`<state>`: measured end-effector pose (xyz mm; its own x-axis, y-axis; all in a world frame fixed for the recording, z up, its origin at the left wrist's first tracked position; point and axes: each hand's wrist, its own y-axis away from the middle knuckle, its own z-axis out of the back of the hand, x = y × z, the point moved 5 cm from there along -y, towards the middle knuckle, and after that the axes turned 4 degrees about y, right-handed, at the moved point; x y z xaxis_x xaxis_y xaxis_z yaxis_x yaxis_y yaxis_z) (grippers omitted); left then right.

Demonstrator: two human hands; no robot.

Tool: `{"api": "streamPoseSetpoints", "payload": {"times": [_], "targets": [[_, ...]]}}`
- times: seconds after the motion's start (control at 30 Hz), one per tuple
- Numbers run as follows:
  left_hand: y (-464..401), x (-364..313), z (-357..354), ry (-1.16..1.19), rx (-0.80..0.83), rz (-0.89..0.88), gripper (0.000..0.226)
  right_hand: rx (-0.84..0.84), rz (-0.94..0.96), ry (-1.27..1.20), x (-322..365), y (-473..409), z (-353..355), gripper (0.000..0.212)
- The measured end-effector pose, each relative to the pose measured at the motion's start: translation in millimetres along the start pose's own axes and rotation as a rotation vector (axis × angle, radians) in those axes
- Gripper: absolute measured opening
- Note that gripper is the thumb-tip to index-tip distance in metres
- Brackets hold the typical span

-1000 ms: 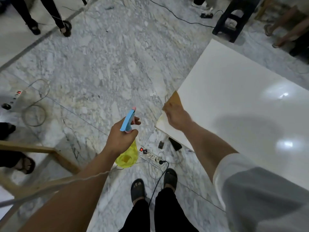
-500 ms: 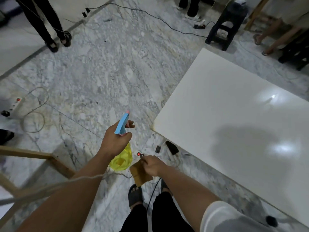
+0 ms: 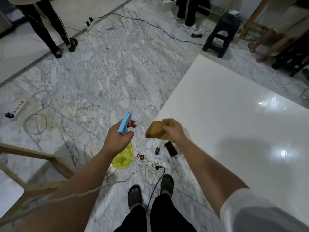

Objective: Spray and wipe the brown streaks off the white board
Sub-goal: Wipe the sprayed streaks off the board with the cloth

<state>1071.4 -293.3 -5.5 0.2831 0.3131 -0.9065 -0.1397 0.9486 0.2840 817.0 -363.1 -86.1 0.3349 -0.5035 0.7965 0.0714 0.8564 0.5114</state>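
Since a moment ago, my right hand (image 3: pixel 173 130) has risen from low near my feet to the board's (image 3: pixel 234 124) near corner, gripping the brown cloth (image 3: pixel 154 131) bunched in its fingers. My left hand (image 3: pixel 119 138) stays wrapped around the spray bottle (image 3: pixel 124 144), blue trigger head up, yellow body hanging over the marble floor (image 3: pixel 103 77). Both hands are apart. No streaks show on the glossy white board.

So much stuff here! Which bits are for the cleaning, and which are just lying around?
For the job:
- spray bottle, in the left hand
- brown cloth, in the right hand
- white board

Lying about:
- power strip
- black stool
- phone
- wooden frame
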Motion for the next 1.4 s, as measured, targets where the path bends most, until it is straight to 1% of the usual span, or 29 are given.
{"api": "streamPoseSetpoints", "payload": {"times": [0.07,0.13,0.2,0.27,0.33,0.43,0.5,0.57,0.67,0.77,0.83,0.9,1.03,1.13,1.2,1.3,1.33,1.4], "targets": [[-0.2,2.4,-2.1,0.006,0.004,0.002,0.038,0.008,0.029,0.109,13.9,-17.9,9.8,0.028],[-2.3,7.3,-4.6,0.01,0.003,0.011,0.039,-0.007,0.053,0.272,14.4,-41.2,11.5,0.025],[-5.1,12.5,-7.0,0.019,-0.002,0.02,0.036,-0.05,0.1,0.424,15.3,-57.1,7.9,0.018],[-8.5,17.8,-8.8,0.031,-0.007,0.028,0.036,-0.11,0.149,0.528,18.3,-63.0,-1.0,0.022],[-13.6,23.2,-10.6,0.035,-0.012,0.041,0.037,-0.165,0.266,0.681,19.5,-61.2,-16.9,0.025],[-20.3,29.4,-11.3,0.035,-0.023,0.06,0.039,-0.205,0.552,0.988,4.4,-48.5,-48.3,0.033],[-24.8,31.2,-11.1,0.034,-0.028,0.062,0.039,-0.163,0.68,1.15,-13.5,-41.0,-63.6,0.041],[-30.2,32.2,-10.5,0.032,-0.033,0.061,0.039,-0.111,0.746,1.247,-28.2,-39.5,-70.0,0.045],[-36.9,32.1,-11.4,0.037,-0.03,0.065,0.038,-0.065,0.828,1.281,-42.5,-39.2,-64.1,0.052],[-41.1,30.6,-13.4,0.032,-0.021,0.059,0.037,-0.06,0.931,1.279,-52.9,-34.9,-51.8,0.051],[-42.6,28.9,-15.3,0.031,-0.018,0.051,0.036,-0.065,0.942,1.279,-56.5,-35.2,-45.3,0.046],[-43.6,27.6,-17.0,0.022,-0.011,0.052,0.039,-0.068,0.937,1.287,-56.5,-41.0,-44.6,0.047],[-42.8,27.1,-17.7,0.007,0.001,0.055,0.039,-0.052,0.862,1.253,-44.3,-59.6,-44.0,0.05],[-42.0,31.2,-15.6,0.012,0.003,0.065,0.038,-0.042,0.704,1.151,-30.2,-77.2,-32.6,0.052],[-39.7,31.2,-13.3,0.011,-0.001,0.066,0.037,-0.118,0.692,1.029,-16.1,-88.5,-21.4,0.051],[-35.1,31.7,-12.5,0.012,-0.004,0.068,0.038,-0.293,0.565,0.793,-3.4,-106.9,1.1,0.05],[-33.8,32.7,-11.8,0.015,-0.005,0.069,0.038,-0.315,0.54,0.763,-2.5,-109.6,4.7,0.049],[-31.3,32.9,-10.2,0.017,-0.007,0.065,0.038,-0.268,0.532,0.796,-6.0,-106.0,-2.7,0.043]]}}
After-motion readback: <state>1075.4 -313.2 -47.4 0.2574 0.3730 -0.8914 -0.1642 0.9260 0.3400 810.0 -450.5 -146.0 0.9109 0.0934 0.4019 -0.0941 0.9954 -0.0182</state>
